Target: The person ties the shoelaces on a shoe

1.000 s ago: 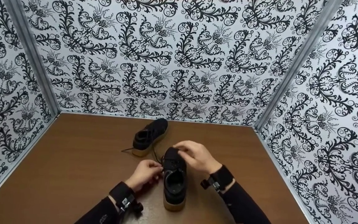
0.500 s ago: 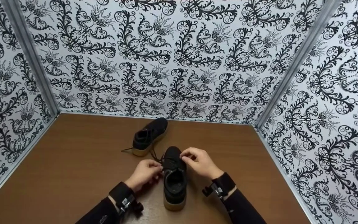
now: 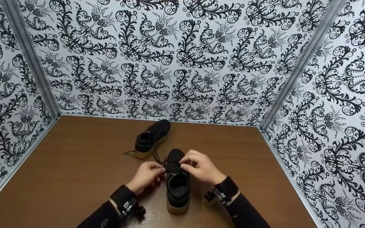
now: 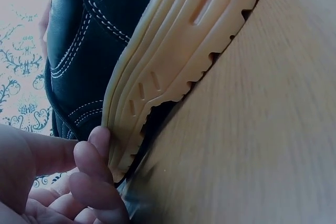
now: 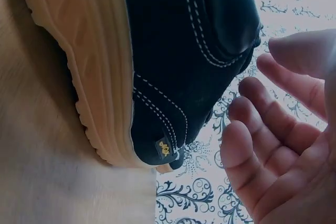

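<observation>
A black shoe [image 3: 178, 202] with a tan sole stands upright on the table, its toe pointing away from me. At its left side my left hand [image 3: 145, 176] pinches a black shoelace [image 4: 59, 109] between thumb and finger; in the left wrist view the lace runs down the shoe's side into the fingertips. My right hand [image 3: 202, 167] hovers at the right of the lacing, thumb and forefinger near each other. The right wrist view shows that hand's fingers [image 5: 244, 145] loosely bent beside the shoe's upper [image 5: 163, 72], with no lace visible between them.
A second black shoe [image 3: 153, 139] with a tan sole lies farther back, slightly left, angled to the right. Its loose lace [image 3: 130, 153] trails to the left. Patterned walls [image 3: 157, 63] enclose the brown table [image 3: 84, 158] at the back and both sides.
My right hand has drawn back from the shoe's toe toward the lacing, its thumb moving inward over the right edge. The left hand and both shoes are nearly unmoved.
</observation>
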### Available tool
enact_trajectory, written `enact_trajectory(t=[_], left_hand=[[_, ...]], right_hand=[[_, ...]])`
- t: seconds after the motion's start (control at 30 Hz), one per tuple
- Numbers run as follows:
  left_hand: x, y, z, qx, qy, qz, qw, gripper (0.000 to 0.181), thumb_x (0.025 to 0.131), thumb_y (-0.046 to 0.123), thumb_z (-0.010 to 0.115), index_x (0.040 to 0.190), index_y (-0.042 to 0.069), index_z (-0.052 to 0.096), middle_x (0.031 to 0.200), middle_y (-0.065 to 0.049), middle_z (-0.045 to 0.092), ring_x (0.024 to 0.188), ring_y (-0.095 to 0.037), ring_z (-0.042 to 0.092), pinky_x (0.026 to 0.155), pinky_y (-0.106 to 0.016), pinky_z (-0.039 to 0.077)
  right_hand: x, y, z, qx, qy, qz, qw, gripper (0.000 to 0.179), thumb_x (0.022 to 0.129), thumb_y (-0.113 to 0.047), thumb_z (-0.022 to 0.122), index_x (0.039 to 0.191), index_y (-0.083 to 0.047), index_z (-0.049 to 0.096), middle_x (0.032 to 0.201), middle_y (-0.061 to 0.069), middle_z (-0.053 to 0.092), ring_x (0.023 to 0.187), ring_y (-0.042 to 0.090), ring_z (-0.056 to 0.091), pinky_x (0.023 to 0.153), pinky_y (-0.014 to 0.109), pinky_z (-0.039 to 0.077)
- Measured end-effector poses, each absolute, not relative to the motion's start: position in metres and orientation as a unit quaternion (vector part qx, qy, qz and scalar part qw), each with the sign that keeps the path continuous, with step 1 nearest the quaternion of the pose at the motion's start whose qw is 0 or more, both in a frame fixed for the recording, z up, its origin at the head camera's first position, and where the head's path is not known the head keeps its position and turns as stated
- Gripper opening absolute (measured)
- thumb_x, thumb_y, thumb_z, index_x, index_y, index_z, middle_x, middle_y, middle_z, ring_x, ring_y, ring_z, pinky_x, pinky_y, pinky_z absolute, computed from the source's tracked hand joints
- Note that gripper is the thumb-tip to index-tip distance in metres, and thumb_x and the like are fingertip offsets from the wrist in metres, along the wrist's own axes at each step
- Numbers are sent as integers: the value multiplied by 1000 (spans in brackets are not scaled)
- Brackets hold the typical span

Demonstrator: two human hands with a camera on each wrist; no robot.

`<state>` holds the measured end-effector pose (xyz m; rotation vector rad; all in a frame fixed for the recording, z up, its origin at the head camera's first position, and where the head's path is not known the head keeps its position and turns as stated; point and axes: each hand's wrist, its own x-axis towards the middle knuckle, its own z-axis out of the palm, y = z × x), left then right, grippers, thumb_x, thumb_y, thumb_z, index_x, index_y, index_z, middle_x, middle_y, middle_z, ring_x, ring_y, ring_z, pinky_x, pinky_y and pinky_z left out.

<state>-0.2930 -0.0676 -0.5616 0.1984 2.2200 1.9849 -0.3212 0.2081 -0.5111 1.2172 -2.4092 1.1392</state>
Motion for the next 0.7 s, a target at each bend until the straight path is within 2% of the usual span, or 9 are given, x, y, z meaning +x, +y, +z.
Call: enact_trajectory(t=[0.27, 0.43, 0.7], left_hand=[[-294, -69, -560, 53, 743, 664, 61, 26, 105, 21, 74, 113, -3, 79, 92, -12, 83, 61, -12, 59, 53, -27, 46], [-295, -69, -560, 43, 748, 660, 59, 25, 106, 22, 74, 113, -1, 81, 88, -8, 81, 60, -11, 57, 53, -26, 45], [-296, -68, -558, 34, 742, 668, 49, 26, 105, 23, 76, 115, -1, 81, 83, -5, 78, 60, -11, 57, 53, -27, 46]], right_hand=[[-320, 202, -508, 437, -820, 352, 112, 13, 104, -26, 80, 109, -16, 87, 93, 1, 62, 81, 14, 59, 71, 21, 50], [-319, 197, -505, 451, -822, 329, 115, 13, 103, -29, 81, 107, -18, 88, 90, 1, 61, 79, 13, 56, 72, 18, 44], [-320, 189, -503, 463, -822, 311, 115, 15, 102, -30, 82, 105, -16, 89, 90, 1, 61, 81, 7, 53, 74, 18, 42]])
